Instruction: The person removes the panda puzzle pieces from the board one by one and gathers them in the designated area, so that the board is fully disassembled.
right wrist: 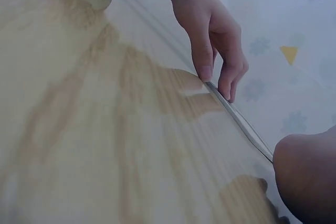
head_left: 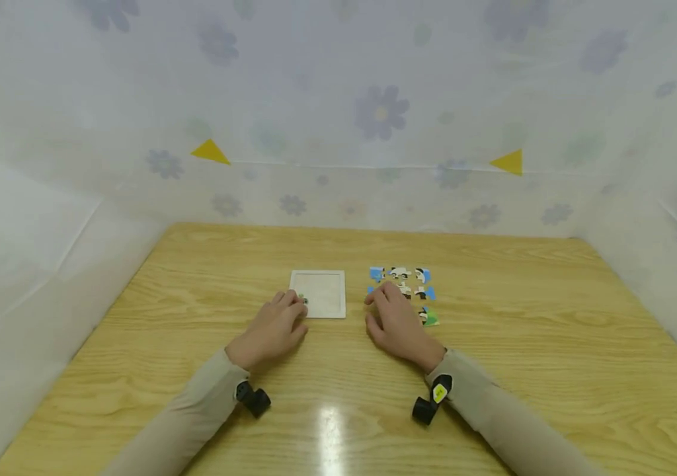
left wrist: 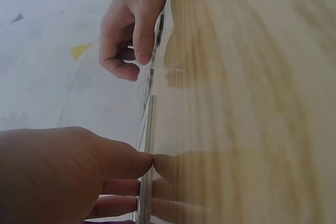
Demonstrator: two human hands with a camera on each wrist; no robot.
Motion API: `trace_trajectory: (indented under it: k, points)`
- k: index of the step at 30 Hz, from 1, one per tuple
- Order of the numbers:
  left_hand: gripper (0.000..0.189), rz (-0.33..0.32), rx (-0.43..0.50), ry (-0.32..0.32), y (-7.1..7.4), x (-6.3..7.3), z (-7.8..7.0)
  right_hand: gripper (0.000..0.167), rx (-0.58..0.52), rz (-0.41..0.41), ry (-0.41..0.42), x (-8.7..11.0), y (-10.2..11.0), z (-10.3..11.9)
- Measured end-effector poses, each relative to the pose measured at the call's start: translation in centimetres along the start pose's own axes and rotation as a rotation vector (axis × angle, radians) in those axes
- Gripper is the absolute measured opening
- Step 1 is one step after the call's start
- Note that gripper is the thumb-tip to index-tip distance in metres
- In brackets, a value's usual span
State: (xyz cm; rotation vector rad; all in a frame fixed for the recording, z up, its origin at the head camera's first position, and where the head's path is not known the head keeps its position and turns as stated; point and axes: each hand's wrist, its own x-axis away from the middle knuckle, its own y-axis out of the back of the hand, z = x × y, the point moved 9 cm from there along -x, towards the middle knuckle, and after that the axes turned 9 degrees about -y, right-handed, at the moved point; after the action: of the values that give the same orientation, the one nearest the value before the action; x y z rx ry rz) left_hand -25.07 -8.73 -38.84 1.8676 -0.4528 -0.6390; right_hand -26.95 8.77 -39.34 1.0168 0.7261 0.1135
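Note:
A white square puzzle frame (head_left: 342, 295) lies on the table in front of me. My left hand (head_left: 273, 329) holds its near left corner, the thumb at the near edge and the fingers over the top. Just beside those fingertips a small green-and-dark puzzle piece (head_left: 304, 300) shows inside the frame, partly covered. To the right, my right hand (head_left: 399, 324) hovers over loose panda puzzle pieces (head_left: 399, 272) and hides some of them. Its thumb (left wrist: 143, 43) and bent fingers stand apart in the left wrist view, nothing visible between them.
The loose pieces lie in rows to the right of the frame, a green one (head_left: 432, 317) at the near right. Wood-grain table (head_left: 493, 396) surrounds them. Pale flowered sheeting (head_left: 338, 132) with yellow triangles hangs behind and at both sides.

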Motion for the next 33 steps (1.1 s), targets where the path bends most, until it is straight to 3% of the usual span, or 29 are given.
trace_trajectory:
  k: [12, 23, 33]
  points:
    - [0.015, 0.005, 0.001, 0.007, -0.2, -0.2, 0.4, 0.021, -0.053, 0.092, -0.042, -2.8, -3.4, 2.3]
    - [0.029, 0.009, 0.035, -0.037, -0.2, 0.0, 1.3, 0.042, -0.069, 0.185, 0.057, -4.8, -5.9, 4.1]
    - [0.030, -0.002, -0.005, -0.061, 0.3, -0.2, 1.2, 0.055, -0.092, 0.337, 0.019, -6.7, -8.2, 5.0]
